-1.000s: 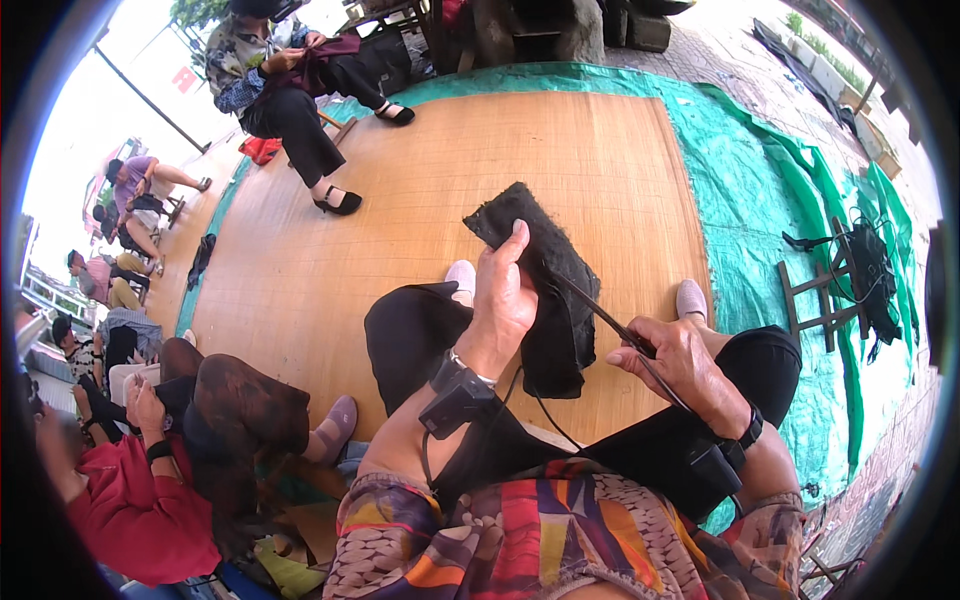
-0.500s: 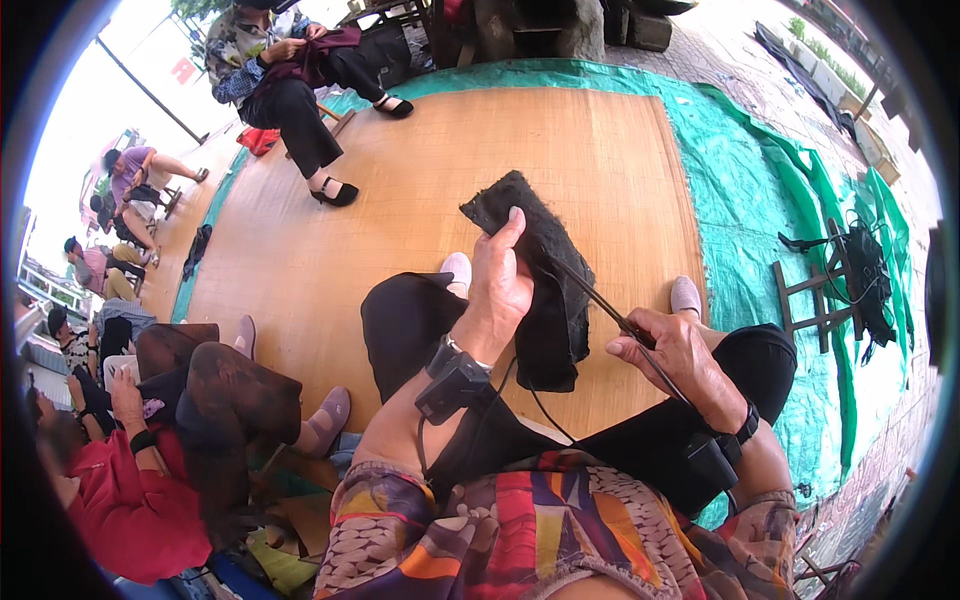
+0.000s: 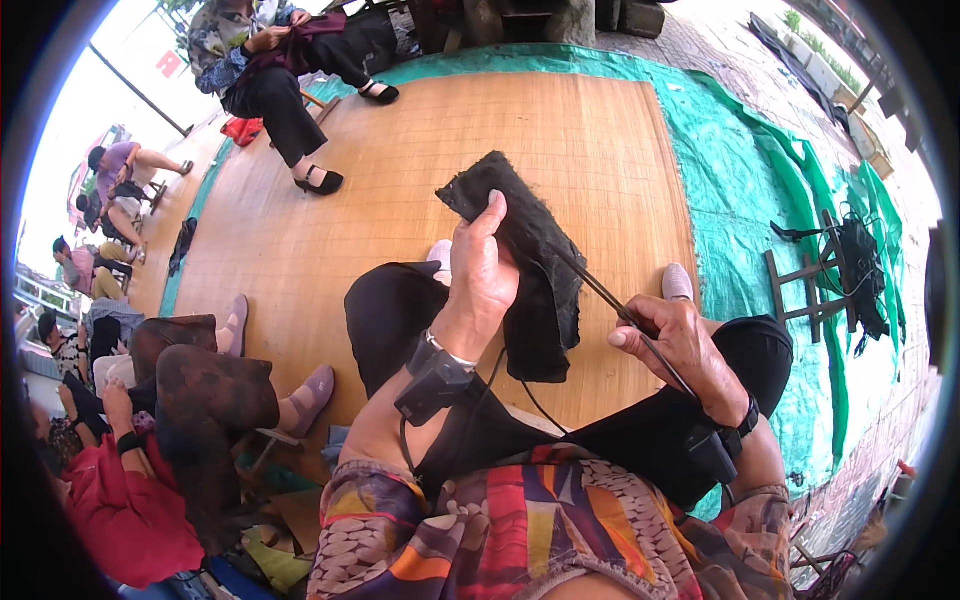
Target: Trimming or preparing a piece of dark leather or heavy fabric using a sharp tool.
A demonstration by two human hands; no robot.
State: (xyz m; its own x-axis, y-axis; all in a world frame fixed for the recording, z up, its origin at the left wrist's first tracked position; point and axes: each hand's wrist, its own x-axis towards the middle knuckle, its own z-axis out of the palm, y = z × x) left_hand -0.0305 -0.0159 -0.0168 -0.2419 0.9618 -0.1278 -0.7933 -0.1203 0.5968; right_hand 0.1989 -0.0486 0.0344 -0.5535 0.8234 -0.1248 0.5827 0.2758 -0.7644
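Note:
In front of my knees I hold a black, fuzzy-edged piece of cloth (image 3: 535,225) with my left hand (image 3: 482,270). The left thumb presses on its upper face, while the other fingers are hidden behind. A lower part of the cloth hangs down over the mat. My right hand (image 3: 680,345) is closed around a long, thin, dark double-pronged tool (image 3: 600,288), which looks like tweezers. Its far end meets the right part of the cloth; whether it grips anything there is too dark to tell. Each of my wrists carries a strapped black box.
A tan woven mat (image 3: 400,190) lies over a green tarp (image 3: 735,235). At the right stands a small stool (image 3: 815,275) with a black bag (image 3: 862,270) on it. Several people sit along the left; one sits at the far left of the mat holding dark red cloth (image 3: 300,42).
Both hands, the cloth and the tool appear slightly further up and left as the whole view shifts. The cloth and the tool remain held, with the tool's end still at the cloth.

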